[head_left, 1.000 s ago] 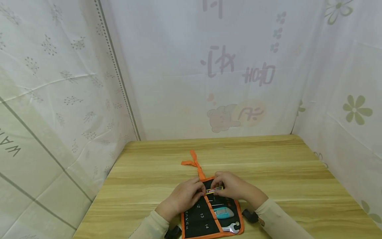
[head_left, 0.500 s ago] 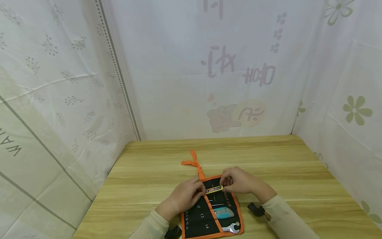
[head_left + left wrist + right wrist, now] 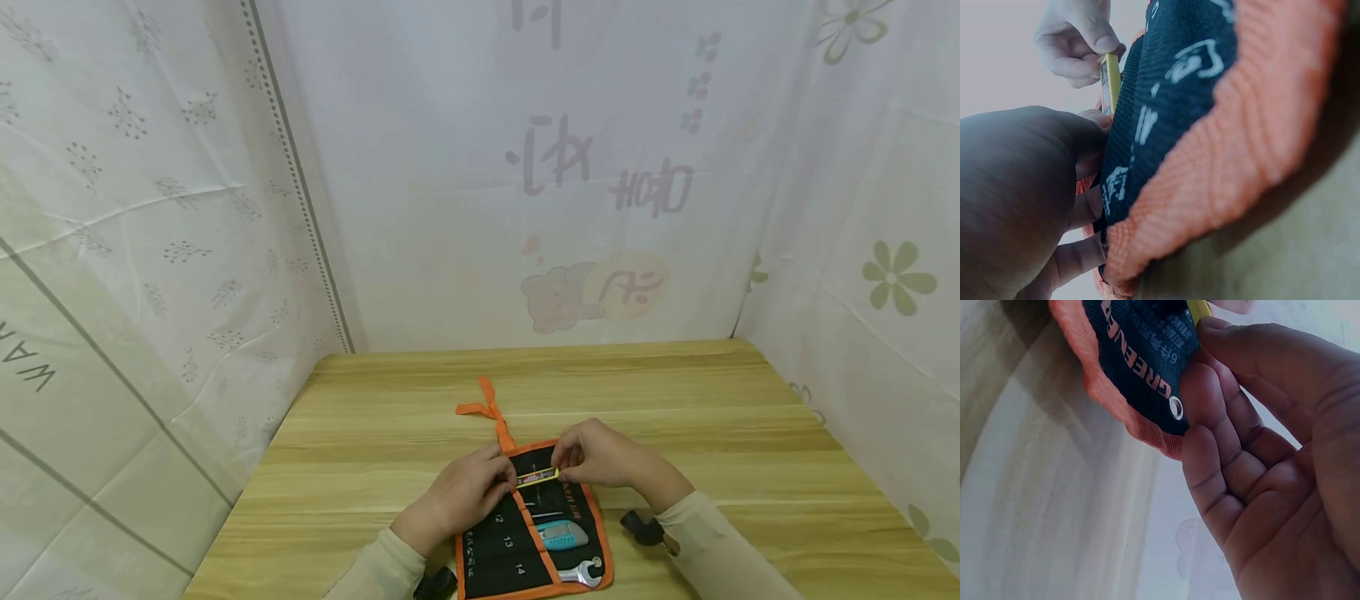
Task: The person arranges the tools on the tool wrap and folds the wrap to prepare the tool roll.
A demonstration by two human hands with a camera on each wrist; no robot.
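A black tool roll [image 3: 491, 568] with orange trim lies spread on the table, with numbers printed on its pockets. A slim, yellow-edged box [image 3: 537, 477] with a printed label lies slantwise at the roll's upper pocket. My right hand [image 3: 596, 457] pinches its right end between thumb and forefinger; the right wrist view shows the thumb on its yellow side [image 3: 1198, 310]. My left hand [image 3: 465, 492] grips the orange pocket edge at the box's other end, fingertips right at it. Lower in the pockets sit a turquoise utility knife [image 3: 564, 534] and an open-ended wrench [image 3: 582, 572].
Orange tie straps [image 3: 489, 408] stretch from the roll's top over the wooden table [image 3: 660, 392]. Thin metal shafts [image 3: 546, 514] show above the knife. Black wrist-worn devices [image 3: 642, 527] hang by both forearms. Printed curtains [image 3: 450, 208] enclose the table's back and sides.
My right hand has slid rightward along the yellow-edged box to its right end, leaving more of the label showing. Over the last half second it has barely moved. The left hand keeps its place.
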